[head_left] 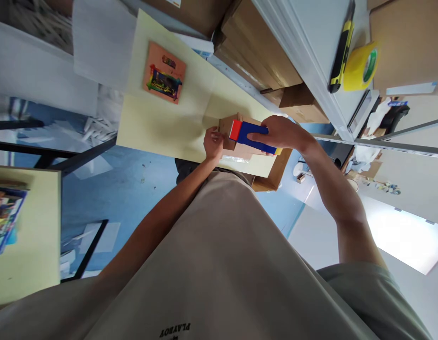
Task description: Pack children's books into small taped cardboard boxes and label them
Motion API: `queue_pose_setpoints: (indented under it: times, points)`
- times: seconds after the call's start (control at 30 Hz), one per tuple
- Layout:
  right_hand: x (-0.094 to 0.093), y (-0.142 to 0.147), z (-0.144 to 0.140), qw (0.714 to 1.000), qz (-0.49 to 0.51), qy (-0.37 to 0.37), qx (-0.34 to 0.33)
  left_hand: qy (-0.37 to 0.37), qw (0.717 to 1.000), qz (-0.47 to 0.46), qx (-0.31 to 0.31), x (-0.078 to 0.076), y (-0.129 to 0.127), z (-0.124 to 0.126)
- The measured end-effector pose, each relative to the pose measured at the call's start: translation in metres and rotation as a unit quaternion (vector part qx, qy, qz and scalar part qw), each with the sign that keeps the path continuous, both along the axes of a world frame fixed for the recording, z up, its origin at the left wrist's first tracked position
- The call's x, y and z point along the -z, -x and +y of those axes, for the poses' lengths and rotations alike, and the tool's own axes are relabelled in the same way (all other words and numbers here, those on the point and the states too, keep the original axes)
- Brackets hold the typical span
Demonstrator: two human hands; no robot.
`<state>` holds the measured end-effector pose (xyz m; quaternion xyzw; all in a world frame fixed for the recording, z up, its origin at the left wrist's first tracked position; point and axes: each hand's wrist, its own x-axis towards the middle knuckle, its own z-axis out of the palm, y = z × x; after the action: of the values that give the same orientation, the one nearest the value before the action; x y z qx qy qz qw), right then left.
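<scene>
One cardboard box [226, 124] lies on the cream tabletop [151, 130], work apparently under way, completion indeterminable, with the right hand [278, 132] gripping a blue-and-red tape dispenser [253, 134] over it and the left hand [214, 144], fingers half-curled, beside its end, hold unclear.

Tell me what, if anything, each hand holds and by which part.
Right hand: tape dispenser, by its blue body. Left hand: at the cardboard box, grip unclear.

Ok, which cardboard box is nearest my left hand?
The small box on the table, partly hidden behind the blue-and-red tape dispenser in your right hand; the other boxes sit farther off.
</scene>
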<state>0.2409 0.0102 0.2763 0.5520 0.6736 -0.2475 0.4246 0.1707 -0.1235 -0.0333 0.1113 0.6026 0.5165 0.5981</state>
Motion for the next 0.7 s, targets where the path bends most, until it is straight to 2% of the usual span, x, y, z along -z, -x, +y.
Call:
queue_pose_setpoints:
  times: [0.1,0.23,0.3,0.37,0.53,0.7]
  points:
    - [-0.003,-0.001,-0.003,1.0,0.001,-0.013,0.0,-0.065,0.997,0.026,0.036,-0.012,0.006,-0.01]
    - [-0.008,-0.003,-0.006,1.0,0.005,-0.014,0.003,-0.174,0.971,0.06,0.153,-0.034,-0.001,-0.025]
    - [-0.01,-0.002,-0.008,1.0,0.003,-0.011,0.005,-0.194,0.956,0.078,0.208,-0.038,-0.011,-0.028]
    - [-0.01,-0.001,-0.009,1.0,0.002,-0.01,0.002,-0.195,0.946,0.09,0.242,-0.034,-0.021,-0.029]
    - [-0.003,0.008,-0.012,1.0,-0.008,0.0,-0.023,-0.173,0.947,0.11,0.246,-0.018,-0.026,-0.031]
    - [-0.001,0.017,-0.021,0.999,0.003,0.023,-0.024,-0.255,0.933,0.12,0.225,-0.024,-0.001,-0.008]
